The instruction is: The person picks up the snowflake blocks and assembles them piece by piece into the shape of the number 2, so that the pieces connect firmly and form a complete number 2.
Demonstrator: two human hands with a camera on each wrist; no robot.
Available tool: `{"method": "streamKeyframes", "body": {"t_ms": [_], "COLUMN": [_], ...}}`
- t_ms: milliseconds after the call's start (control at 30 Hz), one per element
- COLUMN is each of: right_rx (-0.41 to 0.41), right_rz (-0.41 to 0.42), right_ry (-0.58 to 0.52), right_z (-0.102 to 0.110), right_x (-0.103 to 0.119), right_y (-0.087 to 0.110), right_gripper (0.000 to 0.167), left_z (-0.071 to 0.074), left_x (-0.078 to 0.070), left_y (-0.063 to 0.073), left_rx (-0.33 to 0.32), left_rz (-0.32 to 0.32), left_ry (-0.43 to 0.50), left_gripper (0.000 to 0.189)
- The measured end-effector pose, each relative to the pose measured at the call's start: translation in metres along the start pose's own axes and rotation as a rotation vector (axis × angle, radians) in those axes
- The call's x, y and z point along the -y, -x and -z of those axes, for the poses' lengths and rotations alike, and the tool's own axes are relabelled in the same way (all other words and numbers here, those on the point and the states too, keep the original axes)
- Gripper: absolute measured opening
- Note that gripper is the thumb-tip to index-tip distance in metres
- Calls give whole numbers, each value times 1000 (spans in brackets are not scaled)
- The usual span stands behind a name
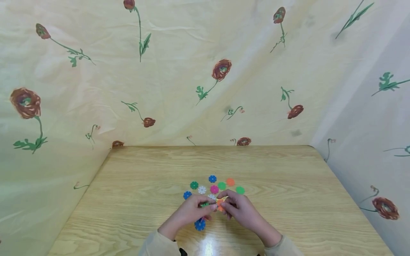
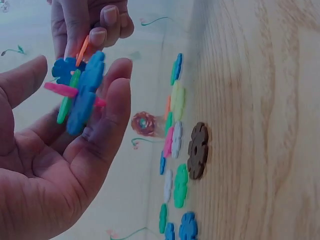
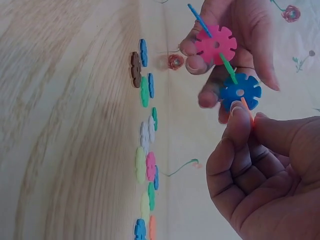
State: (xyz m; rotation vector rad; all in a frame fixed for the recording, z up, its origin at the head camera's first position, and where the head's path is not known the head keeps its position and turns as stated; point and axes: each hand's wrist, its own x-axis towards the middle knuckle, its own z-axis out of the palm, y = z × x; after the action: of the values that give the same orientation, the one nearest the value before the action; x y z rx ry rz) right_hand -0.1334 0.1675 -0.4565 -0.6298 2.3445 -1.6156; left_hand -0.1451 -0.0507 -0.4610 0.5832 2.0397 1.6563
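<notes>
Notched plastic discs slotted into one another form a chain [image 3: 225,47], with pink, green and blue discs among them. My left hand [image 1: 193,208] cups this chain, its lower fingers curled round it and its thumb [image 2: 25,77] held apart. The right hand [image 1: 241,209] comes from the other side and pinches an orange disc [image 3: 248,111] between thumb and forefinger. That orange disc touches the edge of the blue disc [image 3: 240,93] at the chain's near end; how deep it sits in the slot cannot be seen. Both hands are above the table.
Loose discs lie on the wooden table [image 1: 144,177] just beyond my hands, among them a pink disc [image 1: 214,189], a dark green disc [image 1: 194,185] and a brown disc [image 2: 198,151]. A flowered cloth [image 1: 179,71] hangs behind and at both sides.
</notes>
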Motion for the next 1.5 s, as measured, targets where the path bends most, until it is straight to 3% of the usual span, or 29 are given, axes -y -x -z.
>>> {"method": "streamKeyframes", "body": {"t_ms": [167,300,467,600,767,867,1133,1400,1500], "right_rx": [-13,-112,-266,-322,-322,-279,-222,-224,-233], "right_rz": [7,-20,-134,-219,-257,-279,-308,-384,-367], "right_ry": [40,214,415,528,711,770,805,716,706], "right_z": [-2,2,13,23,32,36,39,39,38], "right_x": [1,-1,-8,-16,-26,-33,-37,-38,-37], "right_y": [-3,-5,-9,-11,-14,-16,-15,-10,-9], "right_gripper": [16,17,9,17,38,40,20,20,17], "left_z": [-2,-1,0,0,-2,-2,-4,-4,-4], "left_x": [2,5,7,6,8,7,5,5,5], "left_y": [0,3,7,9,10,10,11,10,10], "left_rx": [15,-19,-58,-73,-102,-118,-123,-125,-125], "left_rz": [-5,7,32,47,58,58,65,68,67], "left_ry": [27,85,174,197,173,166,226,273,277], "left_gripper": [33,38,39,38,40,41,37,44,45]}}
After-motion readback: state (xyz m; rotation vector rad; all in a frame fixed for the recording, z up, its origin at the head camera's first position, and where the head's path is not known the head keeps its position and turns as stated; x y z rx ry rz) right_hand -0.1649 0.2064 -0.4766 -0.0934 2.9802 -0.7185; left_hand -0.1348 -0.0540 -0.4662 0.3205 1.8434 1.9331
